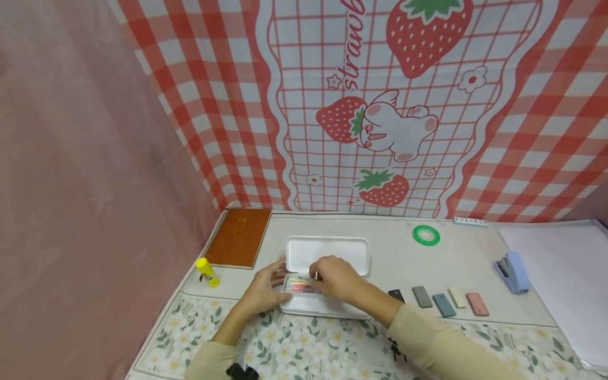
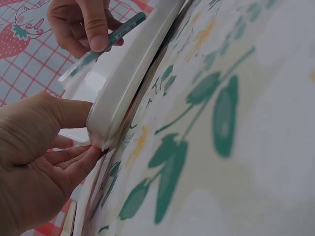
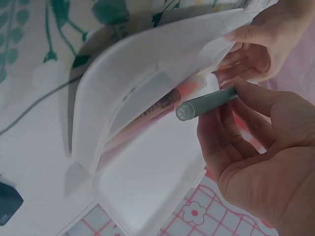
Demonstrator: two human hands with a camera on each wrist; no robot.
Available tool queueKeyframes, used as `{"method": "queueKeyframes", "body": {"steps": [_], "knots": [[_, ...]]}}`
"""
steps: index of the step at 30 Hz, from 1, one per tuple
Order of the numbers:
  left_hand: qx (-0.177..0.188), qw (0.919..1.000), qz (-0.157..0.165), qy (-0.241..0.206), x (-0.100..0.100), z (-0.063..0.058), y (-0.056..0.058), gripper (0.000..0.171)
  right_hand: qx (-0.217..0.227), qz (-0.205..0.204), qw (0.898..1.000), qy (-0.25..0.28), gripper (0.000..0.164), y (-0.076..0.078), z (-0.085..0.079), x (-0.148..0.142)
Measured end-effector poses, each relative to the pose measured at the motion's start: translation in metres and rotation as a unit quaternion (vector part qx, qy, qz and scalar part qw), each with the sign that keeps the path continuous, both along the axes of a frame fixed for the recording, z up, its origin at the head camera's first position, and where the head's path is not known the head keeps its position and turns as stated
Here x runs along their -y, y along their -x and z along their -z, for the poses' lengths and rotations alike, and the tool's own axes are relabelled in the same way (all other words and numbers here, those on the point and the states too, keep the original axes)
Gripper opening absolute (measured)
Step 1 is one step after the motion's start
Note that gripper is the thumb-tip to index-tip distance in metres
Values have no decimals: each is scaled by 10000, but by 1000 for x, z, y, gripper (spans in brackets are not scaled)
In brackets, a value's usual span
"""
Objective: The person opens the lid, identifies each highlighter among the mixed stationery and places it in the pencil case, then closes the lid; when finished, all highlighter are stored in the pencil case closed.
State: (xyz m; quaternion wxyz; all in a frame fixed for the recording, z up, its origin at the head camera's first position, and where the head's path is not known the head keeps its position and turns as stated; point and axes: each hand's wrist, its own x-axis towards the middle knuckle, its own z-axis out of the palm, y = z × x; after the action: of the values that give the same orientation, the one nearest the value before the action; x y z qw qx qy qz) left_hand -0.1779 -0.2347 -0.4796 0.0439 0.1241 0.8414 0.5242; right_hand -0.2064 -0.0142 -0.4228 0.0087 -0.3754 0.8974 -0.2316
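Note:
A white pencil case [image 1: 328, 252] lies open on the table, lid flat behind its tray. My left hand [image 1: 275, 274] holds the tray's left end; in the left wrist view its thumb and fingers [image 2: 74, 160] pinch the tray's corner [image 2: 113, 103]. My right hand [image 1: 317, 275] is over the tray and pinches a grey-green pen [image 2: 115, 35] between thumb and fingers. In the right wrist view that pen [image 3: 206, 104] hovers by the tray's [image 3: 147, 69] open side, where pink pens [image 3: 170, 100] lie inside.
On the table's left stand a yellow glue stick [image 1: 207, 272] and a brown notebook [image 1: 239, 237]. Right of the case lie a green tape ring [image 1: 426, 235], several small coloured blocks [image 1: 446, 303], a blue stapler [image 1: 512, 272] and a clear folder [image 1: 560, 274]. A floral mat [image 1: 332, 343] covers the near edge.

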Motion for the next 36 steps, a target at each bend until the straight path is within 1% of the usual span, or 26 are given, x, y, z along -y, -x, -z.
{"method": "queueKeyframes", "body": {"steps": [2, 5, 7, 9, 12, 18, 22, 26, 28, 31, 33, 36], "knots": [[9, 10000, 2, 5, -3, -8, -4, 89, 97, 42, 9999, -43, 6, -1, 3, 3], [-4, 10000, 5, -9, -3, -10, -5, 89, 218, 99, 9996, -112, 6, -2, 7, 7], [15, 10000, 4, -20, -4, -10, -4, 89, 267, 169, 9993, -196, 7, -3, 11, 8], [-27, 10000, 0, -2, -1, -1, 0, 90, 230, 206, 9992, -259, 7, -4, 13, 9], [-33, 10000, 0, 23, -1, 1, 1, 89, 110, 252, 9990, -343, 9, -5, 15, 10], [-1, 9998, -49, 174, -1, -1, 1, 90, -153, 304, 9985, -427, 10, -6, 16, 11], [68, 9997, -67, 223, -1, -2, 0, 91, -194, 332, 9984, -421, 12, -7, 15, 11], [70, 9997, -65, 236, -1, -2, 0, 91, -116, 365, 9986, -352, 14, -5, 13, 8], [63, 9997, -62, 225, 0, -1, 0, 91, -41, 402, 9988, -289, 16, -3, 9, 5], [21, 9998, -58, 176, 0, 0, 0, 91, -59, 451, 9989, -104, 18, 2, 3, -2], [34, 9999, -67, 123, 0, 1, 0, 91, -137, 550, 9984, 47, 19, 5, -2, -10], [-11, 9999, -67, 77, 0, 2, 1, 91, -419, 778, 9957, 288, 20, 13, -8, -26]]}}
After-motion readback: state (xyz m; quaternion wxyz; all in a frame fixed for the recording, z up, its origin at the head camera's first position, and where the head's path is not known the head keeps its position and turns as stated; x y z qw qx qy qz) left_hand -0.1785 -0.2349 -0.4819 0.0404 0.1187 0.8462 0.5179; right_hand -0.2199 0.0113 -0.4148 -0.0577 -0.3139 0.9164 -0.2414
